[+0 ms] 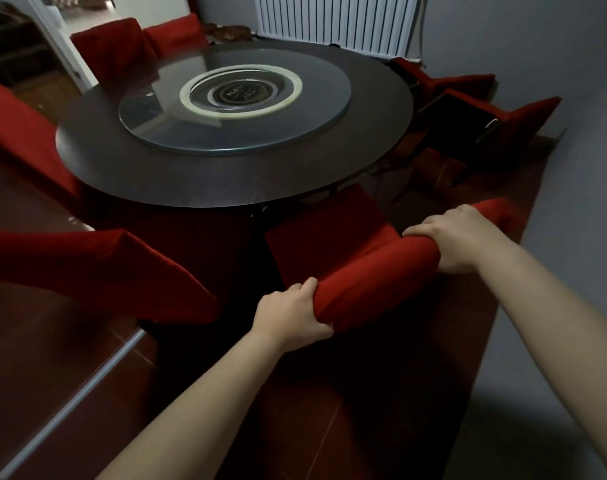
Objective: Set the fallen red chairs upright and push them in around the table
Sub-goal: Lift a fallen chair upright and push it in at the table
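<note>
Red chair back (374,275) wrapped by left fingers (296,294), right fingers (425,230).

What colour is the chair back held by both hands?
Plain red chair back, head view.

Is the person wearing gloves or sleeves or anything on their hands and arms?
No gloves. The left hand and right hand are bare, with no ring, watch or bracelet showing. The left forearm and right forearm are bare too; no sleeve shows in the picture.

Upright red chair (364,282) beside dark round table (156,174)
</note>
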Demonstrator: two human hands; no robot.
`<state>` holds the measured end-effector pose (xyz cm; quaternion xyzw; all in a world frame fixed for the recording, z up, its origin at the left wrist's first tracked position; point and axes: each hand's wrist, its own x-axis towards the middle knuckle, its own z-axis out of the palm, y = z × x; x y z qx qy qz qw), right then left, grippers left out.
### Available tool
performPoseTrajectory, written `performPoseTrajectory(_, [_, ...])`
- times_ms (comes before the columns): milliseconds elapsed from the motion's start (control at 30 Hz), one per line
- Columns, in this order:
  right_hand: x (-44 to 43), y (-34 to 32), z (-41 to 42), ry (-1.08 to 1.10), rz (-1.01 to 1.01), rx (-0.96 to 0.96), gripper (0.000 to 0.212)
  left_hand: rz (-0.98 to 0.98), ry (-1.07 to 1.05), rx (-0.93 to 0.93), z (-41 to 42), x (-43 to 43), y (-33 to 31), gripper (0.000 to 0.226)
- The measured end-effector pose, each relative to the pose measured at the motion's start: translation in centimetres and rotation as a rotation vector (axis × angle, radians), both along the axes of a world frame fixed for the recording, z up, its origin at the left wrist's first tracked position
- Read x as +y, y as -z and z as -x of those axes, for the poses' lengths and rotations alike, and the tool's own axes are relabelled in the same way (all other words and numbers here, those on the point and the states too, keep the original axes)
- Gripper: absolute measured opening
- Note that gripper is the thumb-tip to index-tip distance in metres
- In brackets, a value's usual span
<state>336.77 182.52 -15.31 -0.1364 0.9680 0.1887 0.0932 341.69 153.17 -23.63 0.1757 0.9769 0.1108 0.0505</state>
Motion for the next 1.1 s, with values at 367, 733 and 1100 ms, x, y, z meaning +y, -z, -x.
performPoseTrajectory(367, [-1.5,-0.6,3.6,-0.084,0.021,0.046,0.055,-0.047,-0.076,-0.007,1.9,-1.3,-0.3,0.069])
performPoseTrajectory(733, [1.4,-0.9,4.9,-0.015,0.003,-0.004,0.06,-0.105,-0.053,-0.027,3.4,1.2,-1.4,0.067])
performPoseTrajectory(1100, [-0.8,-1.3,4.0,-0.056,0.06,-0.049,0.064,-0.127,-0.063,-0.092,2.8,-1.2,-0.6,0.073])
